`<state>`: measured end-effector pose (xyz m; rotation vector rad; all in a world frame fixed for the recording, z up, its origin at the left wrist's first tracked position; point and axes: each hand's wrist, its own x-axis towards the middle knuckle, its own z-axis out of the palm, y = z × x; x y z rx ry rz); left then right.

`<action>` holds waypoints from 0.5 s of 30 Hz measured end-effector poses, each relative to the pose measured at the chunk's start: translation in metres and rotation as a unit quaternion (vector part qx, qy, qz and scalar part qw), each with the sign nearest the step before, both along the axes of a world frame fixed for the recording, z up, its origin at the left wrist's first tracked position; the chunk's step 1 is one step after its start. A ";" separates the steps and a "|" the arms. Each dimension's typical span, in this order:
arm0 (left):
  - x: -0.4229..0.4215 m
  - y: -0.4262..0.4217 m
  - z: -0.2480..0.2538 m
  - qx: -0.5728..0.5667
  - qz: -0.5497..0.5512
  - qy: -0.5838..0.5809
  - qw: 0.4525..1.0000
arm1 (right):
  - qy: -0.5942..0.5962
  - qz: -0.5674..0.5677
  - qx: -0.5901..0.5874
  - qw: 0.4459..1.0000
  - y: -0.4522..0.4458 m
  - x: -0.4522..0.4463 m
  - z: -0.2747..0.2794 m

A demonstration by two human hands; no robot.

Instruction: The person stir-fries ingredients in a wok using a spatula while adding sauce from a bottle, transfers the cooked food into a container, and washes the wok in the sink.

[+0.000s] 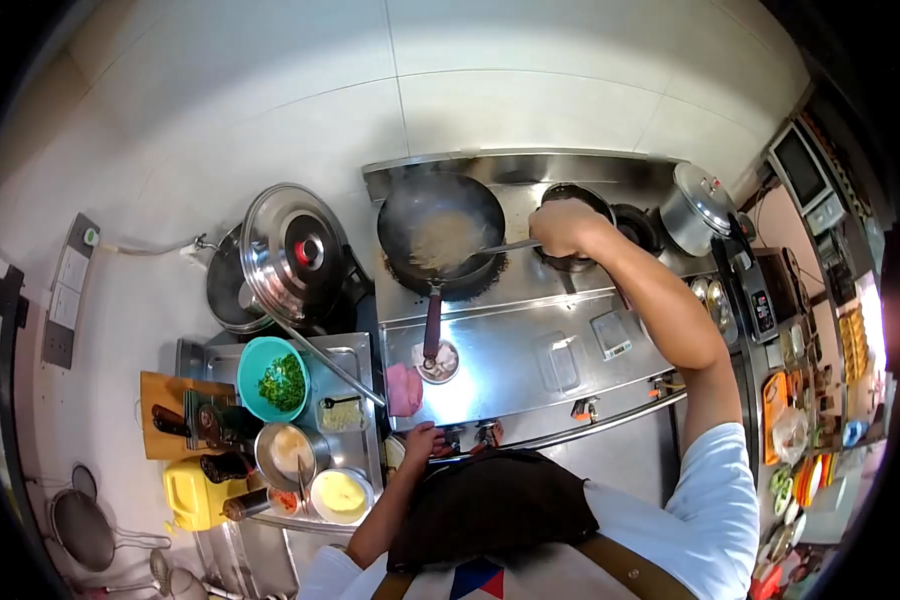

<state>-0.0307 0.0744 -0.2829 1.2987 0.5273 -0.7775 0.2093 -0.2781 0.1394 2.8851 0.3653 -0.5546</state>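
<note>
My right hand point(567, 228) is closed around the handle of a metal spatula point(510, 246), reaching over the stove from the right. The spatula's far end dips into pale, shredded-looking food point(444, 240) in a dark wok point(410, 268), and steam rises there. The wok's brown handle point(433, 325) points toward me, with nobody gripping it. Low at the stove's front edge, my left hand point(425, 441) has its fingers curled against a stove knob point(452, 439). A folded pink cloth point(404, 390) lies just above that hand, beside a small bowl of white powder point(437, 362).
To the left, a steel tray point(355, 350) bears a turquoise bowl point(252, 376) of chopped greens and several other containers. A large lidded pan point(270, 230) stands behind it. Another pan point(570, 262) and a silver pot point(692, 212) are at the right.
</note>
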 end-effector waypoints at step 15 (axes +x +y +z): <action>-0.005 -0.012 0.026 -0.060 0.101 0.049 0.992 | -0.012 0.033 -0.147 0.988 0.034 0.091 -0.001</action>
